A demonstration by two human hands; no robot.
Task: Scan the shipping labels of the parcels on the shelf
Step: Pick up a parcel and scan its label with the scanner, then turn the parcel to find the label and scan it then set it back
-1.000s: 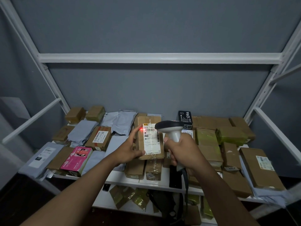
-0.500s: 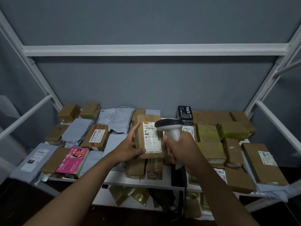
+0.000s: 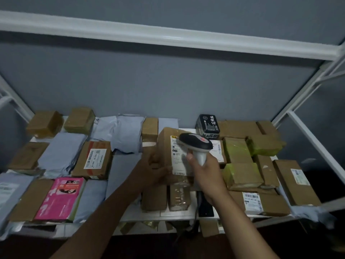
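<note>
Scanner head right over the label of the parcel we hold

Our left hand [image 3: 156, 171] grips the brown parcel [image 3: 168, 146] by its left edge, fingers curled round it, and keeps it tilted up above the other parcels at the middle of the shelf [image 3: 179, 214]. Its white shipping label [image 3: 180, 165] faces us, with the long axis running away from us toward the wall. Our right hand [image 3: 207, 172] is wrapped round the handle of the scanner [image 3: 196, 144], whose head points left and covers the label's upper right corner. No red beam shows on the label. We judge the next labels lie either way: one on the brown box [image 3: 95, 157] to the left, nearer our left hand, and one on the box [image 3: 252, 202] at the front right, nearer the scanner.
</note>
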